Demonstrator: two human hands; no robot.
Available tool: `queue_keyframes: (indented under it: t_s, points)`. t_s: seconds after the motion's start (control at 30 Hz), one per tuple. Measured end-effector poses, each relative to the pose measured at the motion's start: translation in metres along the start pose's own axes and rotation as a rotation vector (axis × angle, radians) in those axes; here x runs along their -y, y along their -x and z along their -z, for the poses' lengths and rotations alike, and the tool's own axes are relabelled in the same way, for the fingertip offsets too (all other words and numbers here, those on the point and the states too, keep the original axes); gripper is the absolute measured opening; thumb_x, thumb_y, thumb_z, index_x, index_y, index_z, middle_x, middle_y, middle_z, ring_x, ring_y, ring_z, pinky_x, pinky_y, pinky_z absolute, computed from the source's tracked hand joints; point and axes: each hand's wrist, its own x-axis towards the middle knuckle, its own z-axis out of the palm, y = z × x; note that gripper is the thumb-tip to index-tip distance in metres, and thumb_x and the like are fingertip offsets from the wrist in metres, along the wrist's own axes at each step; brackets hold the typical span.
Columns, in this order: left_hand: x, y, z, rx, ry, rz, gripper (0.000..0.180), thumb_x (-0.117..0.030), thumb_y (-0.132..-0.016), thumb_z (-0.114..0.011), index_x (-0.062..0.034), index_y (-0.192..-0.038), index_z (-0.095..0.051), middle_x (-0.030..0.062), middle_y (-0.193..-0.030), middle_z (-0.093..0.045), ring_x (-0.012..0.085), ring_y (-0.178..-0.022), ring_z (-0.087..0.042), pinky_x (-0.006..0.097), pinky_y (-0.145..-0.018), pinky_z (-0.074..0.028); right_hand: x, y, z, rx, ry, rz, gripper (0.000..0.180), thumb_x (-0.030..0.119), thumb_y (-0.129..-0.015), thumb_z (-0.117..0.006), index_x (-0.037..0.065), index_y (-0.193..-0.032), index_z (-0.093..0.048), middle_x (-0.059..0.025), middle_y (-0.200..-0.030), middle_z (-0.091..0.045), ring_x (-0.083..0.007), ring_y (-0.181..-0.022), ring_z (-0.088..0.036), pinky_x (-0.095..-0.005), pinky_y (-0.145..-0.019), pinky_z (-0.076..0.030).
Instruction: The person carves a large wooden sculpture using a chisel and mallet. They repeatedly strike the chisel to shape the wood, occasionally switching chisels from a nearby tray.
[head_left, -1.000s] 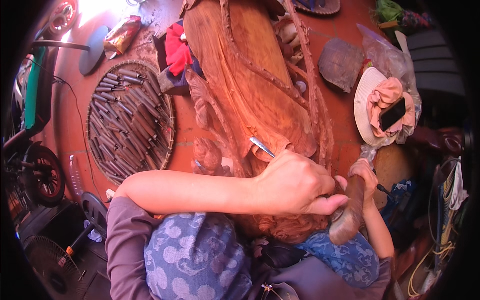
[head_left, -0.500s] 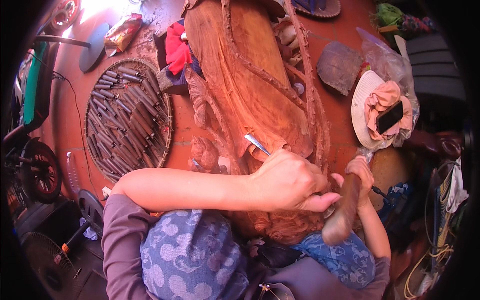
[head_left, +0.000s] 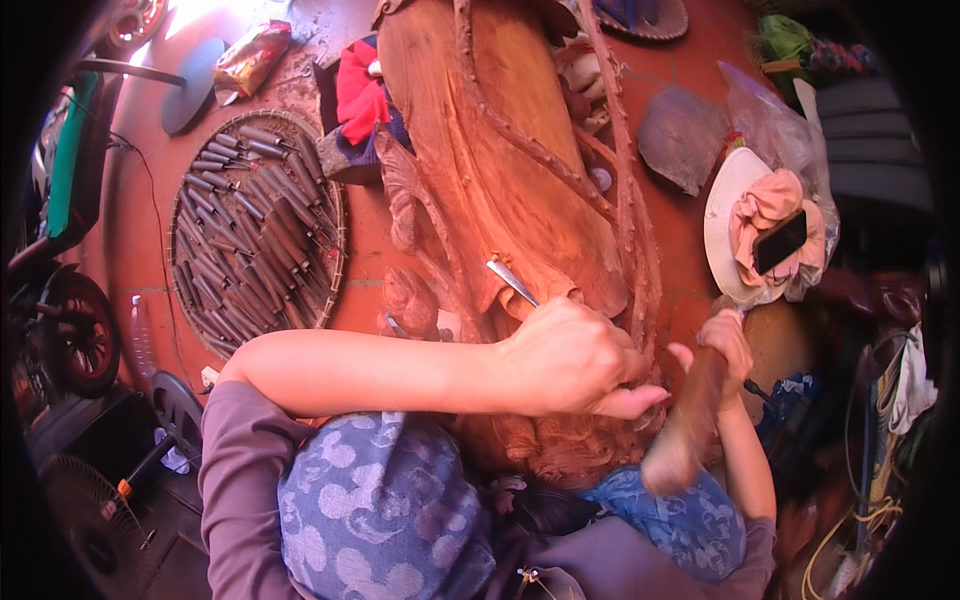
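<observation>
While the left hand (head_left: 575, 355) is wrapped around a carving chisel (head_left: 514, 281), the metal blade points toward the upper left from the centre of the frame, against or just over a curled fold of the carved wooden sculpture (head_left: 490, 150), which runs from the top edge down the middle of the frame. The right hand (head_left: 725, 340), right of centre, is clamped on a wooden mallet (head_left: 692, 420), whose thick lower end is blurred near the left thumb (head_left: 635, 402); whether it touches the chisel's butt, I cannot tell. For a clean cut, a firm left fist and a shallow blade angle look best, with light, even taps landing square along the chisel's line. That thumb sticks out toward the mallet, so tucking it in would be safer. A skewed blow could split the fold's thin lip. Spare chisels (head_left: 265, 230) lie in a round woven tray (head_left: 343, 235), left of centre, should another edge suit better.
</observation>
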Motion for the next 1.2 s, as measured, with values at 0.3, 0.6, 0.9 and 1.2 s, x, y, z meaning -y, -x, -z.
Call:
queue_keyframes:
  t_s: [0.3,0.6,0.9,1.2]
  points:
    - [0.006,0.000,0.001,0.005,-0.046,-0.028,0.045,-0.043,-0.088,-0.069,-0.0079,-0.062,-0.060,0.0063,-0.059,-0.056,0.0275,-0.055,-0.062,0.039,-0.049,-0.048,-0.005,-0.007,-0.001,-0.048,-0.140,0.117,0.043,0.012,-0.062,-0.092,0.006,-0.083,-0.055,-0.0089,-0.077,-0.059,-0.0289,-0.070,-0.058,-0.0425,-0.073,-0.049]
    - [0.009,0.004,0.001,0.046,-0.072,-0.020,0.045,-0.044,-0.087,-0.069,-0.0082,-0.062,-0.060,0.0060,-0.059,-0.056,0.0275,-0.055,-0.062,0.040,-0.048,-0.046,-0.005,-0.028,0.002,-0.038,0.022,0.205,0.043,0.014,-0.065,-0.091,0.006,-0.086,-0.055,-0.0087,-0.077,-0.059,-0.0286,-0.070,-0.059,-0.0437,-0.069,-0.048]
    - [0.014,0.006,0.002,0.056,-0.055,-0.014,0.045,-0.042,-0.088,-0.068,-0.0077,-0.060,-0.059,0.0069,-0.059,-0.056,0.0287,-0.056,-0.062,0.040,-0.050,-0.047,-0.007,-0.045,0.014,0.008,0.194,0.257,0.041,0.009,-0.067,-0.090,0.005,-0.086,-0.054,-0.0088,-0.082,-0.061,-0.0296,-0.072,-0.060,-0.0460,-0.071,-0.050]
    - [0.018,0.003,0.007,0.138,-0.123,0.010,0.044,-0.041,-0.088,-0.066,-0.0069,-0.060,-0.060,0.0085,-0.060,-0.057,0.0306,-0.058,-0.062,0.042,-0.052,-0.048,-0.007,-0.042,0.015,0.038,0.250,0.241,0.040,0.005,-0.066,-0.090,0.004,-0.088,-0.057,-0.0097,-0.084,-0.062,-0.0311,-0.075,-0.062,-0.0480,-0.073,-0.050]
